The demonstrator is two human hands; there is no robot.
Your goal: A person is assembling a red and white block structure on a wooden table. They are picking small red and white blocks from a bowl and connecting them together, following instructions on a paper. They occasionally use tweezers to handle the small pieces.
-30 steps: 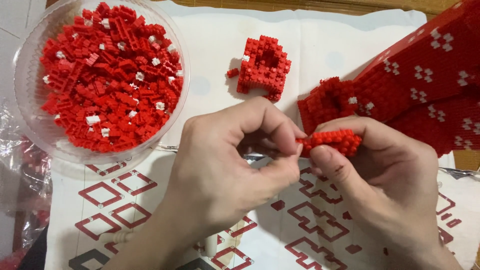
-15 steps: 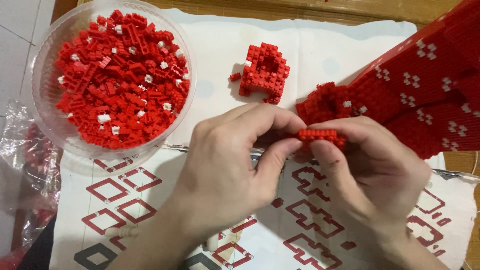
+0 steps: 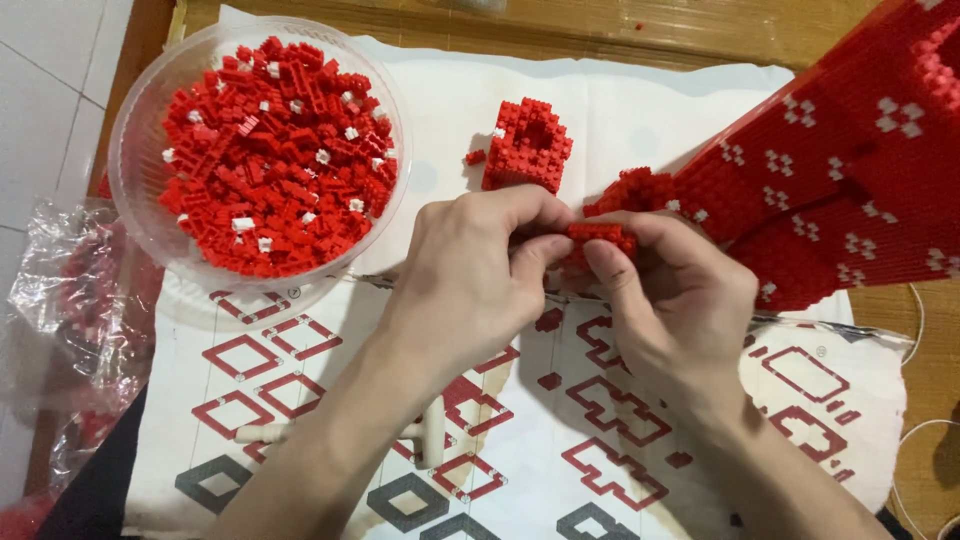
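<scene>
Nearest the camera, two bare forearms reach up over a white printed sheet (image 3: 560,440) marked with red and grey diamond outlines, which lies on the wooden bench (image 3: 920,360); a small pale peg-shaped tool (image 3: 432,440) rests on the sheet under the left forearm. The left hand (image 3: 470,275) and the right hand (image 3: 670,300) meet just above the sheet's middle, fingers curled in, and pinch between them a small red brick strip (image 3: 600,233): the left thumb and forefinger close on its left end, the right thumb and fingers on its right end and underside. To the left, at the bench's edge, lies crumpled clear plastic bagging (image 3: 70,320) with red bits showing through it. Beyond the left hand stands a round clear plastic bowl (image 3: 135,150) heaped with tiny red bricks and a few white ones. Past the fingertips, a small hollow red brick block (image 3: 527,147) sits on a plain white cloth, with one loose red piece just beside it. To the right rises a large red brick-built model (image 3: 840,200) dotted with white clusters, its lumpy lower end just behind the held strip.
</scene>
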